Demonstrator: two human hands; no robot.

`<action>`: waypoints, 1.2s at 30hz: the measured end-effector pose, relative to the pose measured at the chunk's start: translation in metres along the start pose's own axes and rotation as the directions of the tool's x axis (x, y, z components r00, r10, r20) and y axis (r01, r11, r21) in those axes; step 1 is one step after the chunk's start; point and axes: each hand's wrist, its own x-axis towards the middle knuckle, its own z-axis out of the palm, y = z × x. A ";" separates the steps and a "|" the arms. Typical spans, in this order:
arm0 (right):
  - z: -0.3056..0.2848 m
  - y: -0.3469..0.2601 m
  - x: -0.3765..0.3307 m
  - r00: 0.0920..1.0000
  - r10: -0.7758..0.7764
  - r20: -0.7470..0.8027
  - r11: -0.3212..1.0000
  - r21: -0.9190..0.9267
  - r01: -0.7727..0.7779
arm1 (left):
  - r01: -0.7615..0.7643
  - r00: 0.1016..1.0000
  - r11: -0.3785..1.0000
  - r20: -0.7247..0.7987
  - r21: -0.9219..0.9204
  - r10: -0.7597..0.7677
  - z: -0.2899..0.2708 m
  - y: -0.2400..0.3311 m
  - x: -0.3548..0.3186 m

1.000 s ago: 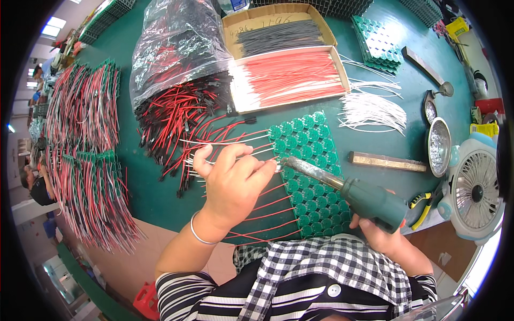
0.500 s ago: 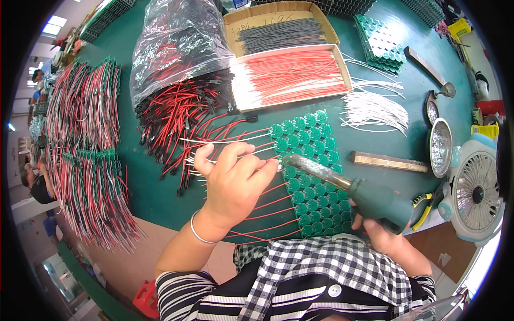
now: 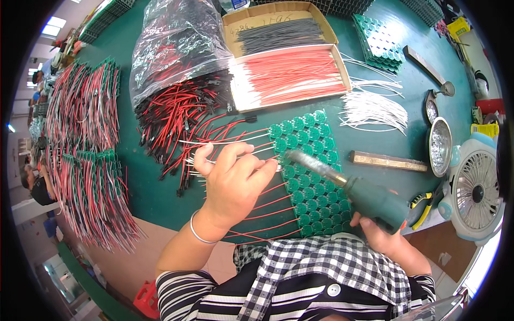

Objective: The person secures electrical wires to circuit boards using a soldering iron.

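Observation:
My left hand [image 3: 233,184] pinches thin white wires [image 3: 199,165] at the left edge of a green circuit-board panel [image 3: 321,211] made of round boards. Red and white wires stretch leftward from that edge. My right hand [image 3: 380,236] grips a soldering iron [image 3: 377,202] with a dark green body and a thick metal barrel. Its blurred tip hangs over the panel, just right of my left fingertips. Whether the tip touches the panel, I cannot tell. My left fingers partly hide the wire ends.
Behind the panel lie boxes of red wires [image 3: 294,75] and black wires [image 3: 281,35], beside a plastic bag [image 3: 179,48] of red-black leads. Loose white wires [image 3: 375,111], a metal bar [image 3: 388,161], a metal dish [image 3: 440,147], yellow-handled pliers [image 3: 423,214] and a fan [image 3: 476,190] lie rightward. Wired boards [image 3: 85,107] line the left.
The soldering iron's tip has shifted slightly right and up, away from my left fingertips, and is blurred. My left hand has stayed nearly still.

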 end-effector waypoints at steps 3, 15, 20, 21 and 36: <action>0.002 -0.004 -0.002 0.994 0.058 -0.089 0.984 0.171 -0.042 | 0.005 1.000 1.000 0.008 0.005 -0.005 -0.001 0.001 0.000; -0.066 0.047 -0.054 0.546 -0.126 -0.828 0.964 0.028 0.265 | -0.050 0.998 0.989 0.052 0.138 0.043 0.014 0.012 -0.002; -0.093 0.052 -0.067 0.405 0.170 -0.898 0.984 0.130 -0.124 | -0.057 0.998 0.987 0.042 0.151 0.051 0.021 0.017 -0.002; -0.092 0.056 -0.067 0.426 0.173 -0.888 0.984 0.137 -0.114 | -0.044 0.998 0.984 0.048 0.172 0.036 0.021 0.016 -0.003; -0.006 0.027 -0.015 0.937 -0.019 -0.348 0.967 0.234 0.106 | 0.143 0.990 0.990 -0.011 0.014 -0.143 0.004 0.017 -0.017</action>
